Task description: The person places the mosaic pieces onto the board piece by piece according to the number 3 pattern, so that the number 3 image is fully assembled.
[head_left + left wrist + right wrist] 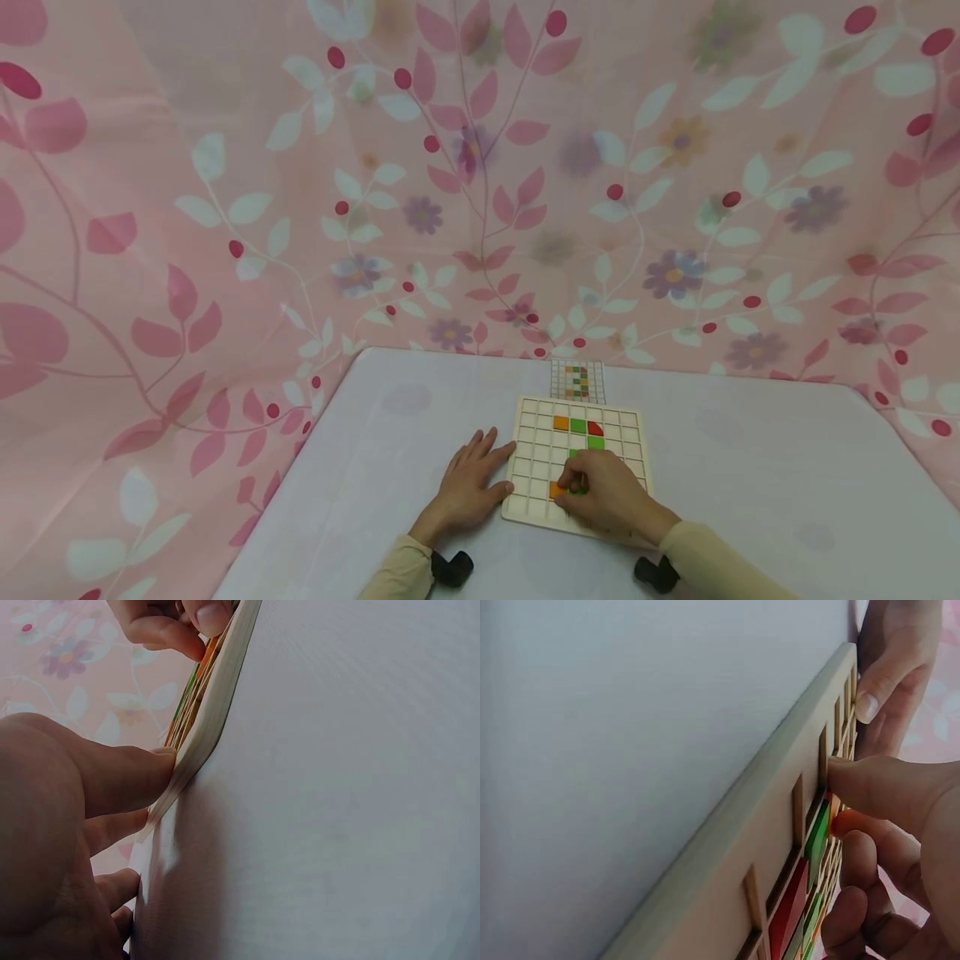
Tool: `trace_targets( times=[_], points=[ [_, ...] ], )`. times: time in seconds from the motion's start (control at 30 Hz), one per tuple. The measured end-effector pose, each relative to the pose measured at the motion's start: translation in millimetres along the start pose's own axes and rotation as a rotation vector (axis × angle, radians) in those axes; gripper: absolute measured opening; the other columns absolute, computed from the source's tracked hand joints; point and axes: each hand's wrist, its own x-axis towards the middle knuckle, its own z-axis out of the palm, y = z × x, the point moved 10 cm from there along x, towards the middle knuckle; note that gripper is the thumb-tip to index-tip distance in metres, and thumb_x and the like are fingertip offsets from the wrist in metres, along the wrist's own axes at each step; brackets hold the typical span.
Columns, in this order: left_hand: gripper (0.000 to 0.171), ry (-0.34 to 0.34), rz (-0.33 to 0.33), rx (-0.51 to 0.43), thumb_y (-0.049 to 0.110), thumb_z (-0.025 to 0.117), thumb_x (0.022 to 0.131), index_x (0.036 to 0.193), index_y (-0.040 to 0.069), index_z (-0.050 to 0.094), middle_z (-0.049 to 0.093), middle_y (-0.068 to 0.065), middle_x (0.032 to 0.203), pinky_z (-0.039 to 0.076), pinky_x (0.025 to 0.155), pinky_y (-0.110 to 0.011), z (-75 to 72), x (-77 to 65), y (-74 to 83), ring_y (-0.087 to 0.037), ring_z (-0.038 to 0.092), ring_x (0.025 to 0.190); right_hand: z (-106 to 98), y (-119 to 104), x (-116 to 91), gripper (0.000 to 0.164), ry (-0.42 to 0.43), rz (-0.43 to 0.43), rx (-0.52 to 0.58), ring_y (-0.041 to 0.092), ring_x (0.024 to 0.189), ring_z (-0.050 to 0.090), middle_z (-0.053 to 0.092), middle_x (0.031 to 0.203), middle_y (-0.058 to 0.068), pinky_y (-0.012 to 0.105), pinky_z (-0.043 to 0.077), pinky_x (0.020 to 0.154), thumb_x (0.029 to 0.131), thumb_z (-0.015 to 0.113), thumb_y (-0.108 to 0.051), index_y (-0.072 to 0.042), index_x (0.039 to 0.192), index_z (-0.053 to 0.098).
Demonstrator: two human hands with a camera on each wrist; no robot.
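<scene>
A pale wooden grid board point(531, 467) lies on the table, with coloured tiles in some of its square cells. My right hand point(611, 492) bends over its lower part, thumb and forefinger at either side of an orange tile point(555, 491). Beside that tile, a green tile shows partly under the fingers. In the right wrist view a red tile point(788, 911) and a green tile point(818, 834) sit near the fingertips. My left hand point(471, 483) rests at the board's left side, fingers extended; its thumb point(127, 776) touches the board's edge point(217, 712).
Behind the board lies a small grid card point(558, 383) printed with a coloured pattern. The upper cells hold an orange tile point(561, 423), a green tile point(577, 426) and a red tile point(595, 428). A pink floral curtain point(480, 208) hangs behind the white table point(750, 483).
</scene>
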Motion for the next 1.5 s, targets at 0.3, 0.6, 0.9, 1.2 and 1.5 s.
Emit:
trace_targets(
  times=[0.3,0.6,0.9,1.2,1.5],
  points=[
    [0.06,-0.002,-0.006,0.032,0.029,0.068,0.101,0.158,0.016,0.053,0.032,-0.019,0.173,0.019,0.127,-0.068,-0.5,2.7,-1.2,-0.043,0.021,0.163,-1,5,6,0.019,-0.017,0.021,0.027,-0.001,0.066,0.051,0.062,0.072,-0.017,0.019,0.043,0.06,0.081,0.092,-0.027,-0.026,0.078,0.073],
    [0.06,-0.008,-0.012,0.022,0.03,0.067,0.101,0.157,0.016,0.053,0.032,-0.02,0.172,0.019,0.127,-0.069,3.5,1.0,1.4,-0.044,0.021,0.163,0,7,4,0.023,-0.034,0.059,-0.009,0.0,0.063,0.05,0.058,0.069,-0.016,0.02,0.04,0.057,0.08,0.092,-0.028,-0.027,0.075,0.07],
    [0.06,-0.017,-0.021,0.014,0.029,0.069,0.1,0.156,0.015,0.054,0.032,-0.021,0.172,0.019,0.127,-0.07,5.4,1.2,5.3,-0.044,0.021,0.162,-1,9,2,0.024,-0.036,0.079,0.001,0.001,0.062,0.05,0.057,0.068,-0.015,0.02,0.037,0.056,0.079,0.093,-0.029,-0.026,0.074,0.07],
    [0.06,-0.005,-0.007,-0.002,0.028,0.07,0.099,0.155,0.013,0.055,0.034,-0.024,0.17,0.018,0.124,-0.074,6.5,-6.4,5.7,-0.049,0.023,0.16,9,12,-3,0.023,-0.048,0.071,0.019,0.0,0.061,0.05,0.058,0.067,-0.016,0.02,0.038,0.055,0.081,0.092,-0.033,-0.028,0.076,0.07],
    [0.06,0.051,0.052,0.014,0.032,0.068,0.1,0.156,0.016,0.054,0.035,-0.026,0.169,0.02,0.122,-0.075,3.1,0.6,1.2,-0.051,0.024,0.159,2,6,0,0.016,-0.027,0.006,0.034,-0.001,0.061,0.048,0.057,0.068,-0.016,0.02,0.039,0.056,0.085,0.09,-0.032,-0.022,0.089,0.078]
  ],
)
